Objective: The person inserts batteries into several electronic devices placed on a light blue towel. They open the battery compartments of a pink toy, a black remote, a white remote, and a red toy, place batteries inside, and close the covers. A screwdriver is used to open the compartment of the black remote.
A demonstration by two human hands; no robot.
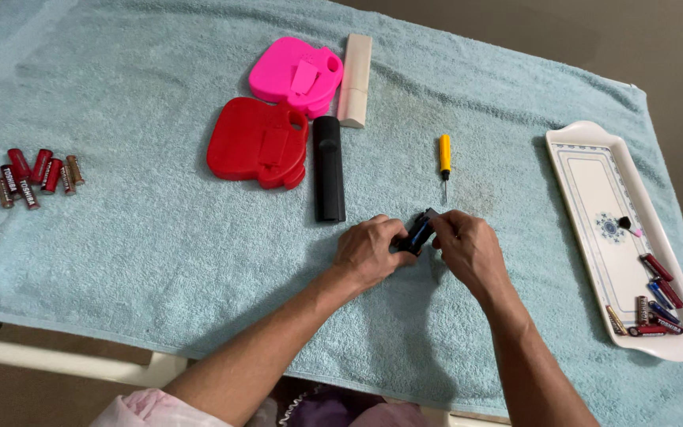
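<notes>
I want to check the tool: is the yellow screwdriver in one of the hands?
No, the yellow screwdriver lies alone on the towel, above both hands.

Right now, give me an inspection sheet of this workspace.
Surface: light blue towel spread over a table, wrinkled.
Job's things: small dark device with blue parts showing, held between both hands; yellow-handled screwdriver lies just beyond it.
Clutter: red case, pink case, black remote and beige remote at centre; loose batteries far left; white tray at right holding more batteries.
Grips: left hand and right hand both pinch the device.
Cables: nothing seen.
Surroundings: brown floor, white table frame at lower left.
</notes>
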